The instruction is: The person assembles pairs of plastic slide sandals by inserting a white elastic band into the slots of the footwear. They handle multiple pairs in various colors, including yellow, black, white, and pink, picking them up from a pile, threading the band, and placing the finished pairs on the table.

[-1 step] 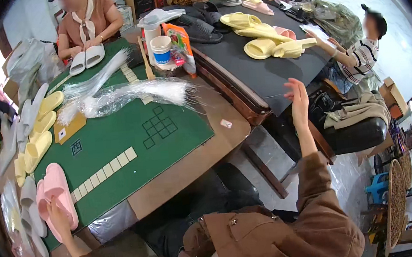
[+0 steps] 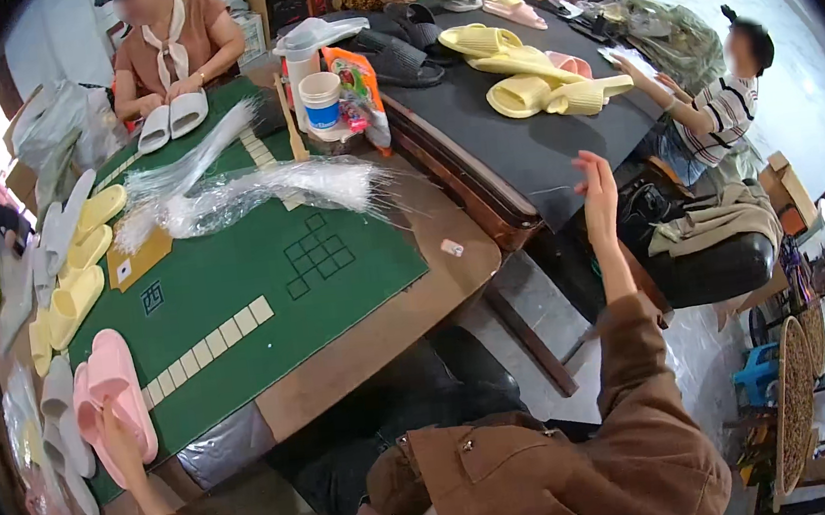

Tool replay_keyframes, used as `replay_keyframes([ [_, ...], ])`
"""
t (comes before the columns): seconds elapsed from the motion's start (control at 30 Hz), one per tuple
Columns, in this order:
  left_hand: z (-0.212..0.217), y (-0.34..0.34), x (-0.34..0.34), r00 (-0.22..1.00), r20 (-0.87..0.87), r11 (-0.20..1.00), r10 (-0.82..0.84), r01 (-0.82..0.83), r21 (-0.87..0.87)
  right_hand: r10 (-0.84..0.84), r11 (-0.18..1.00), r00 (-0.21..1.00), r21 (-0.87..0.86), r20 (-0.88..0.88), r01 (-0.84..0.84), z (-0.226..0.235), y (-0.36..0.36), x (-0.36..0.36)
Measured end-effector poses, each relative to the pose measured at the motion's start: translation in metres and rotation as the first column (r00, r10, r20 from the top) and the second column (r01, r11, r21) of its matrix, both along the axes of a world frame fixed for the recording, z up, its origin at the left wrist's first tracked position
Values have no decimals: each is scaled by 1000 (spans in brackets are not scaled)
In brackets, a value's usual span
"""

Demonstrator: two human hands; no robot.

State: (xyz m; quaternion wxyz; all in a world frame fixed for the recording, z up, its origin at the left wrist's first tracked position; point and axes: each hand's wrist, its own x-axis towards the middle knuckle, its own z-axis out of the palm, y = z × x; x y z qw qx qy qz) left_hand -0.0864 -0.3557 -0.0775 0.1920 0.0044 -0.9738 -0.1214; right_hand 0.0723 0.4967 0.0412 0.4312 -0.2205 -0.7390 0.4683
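Observation:
At the left end of the table, a pair of pink slippers (image 2: 116, 379) lies side by side on the green mat. My left hand (image 2: 123, 447) grips the near part of the pair, its fingertips between the two slippers and partly hidden. My right hand (image 2: 600, 200) is raised past the table's right corner, beside the dark neighbouring table. From its thumb and forefinger a thin pale strand (image 2: 551, 190) stretches leftward; the other fingers are extended. Bundles of clear plastic strands (image 2: 270, 194) in plastic wrap lie across the mat.
Yellow slippers (image 2: 75, 301) and grey slippers (image 2: 66, 420) line the left edge. A white cup (image 2: 321, 101) and an orange packet (image 2: 359, 87) stand at the far corner. More yellow slippers (image 2: 533, 64) lie on the dark table (image 2: 481, 140). A co-worker (image 2: 180, 51) handles white slippers (image 2: 172, 119); others sit around.
My right hand has risen very slightly, and the strand at its fingers has shifted a little. The pink slippers have moved slightly with my left hand on them.

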Motion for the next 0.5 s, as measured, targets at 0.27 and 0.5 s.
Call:
replay_keyframes([
  [0.27,20,51,27,982,-172,997,78,-77,13,-157,975,966,-123,208,185,17,168,-87],
  [0.5,32,128,12,973,-224,998,-61,65,11,-453,826,845,490,283,278,42,203,-93],
])
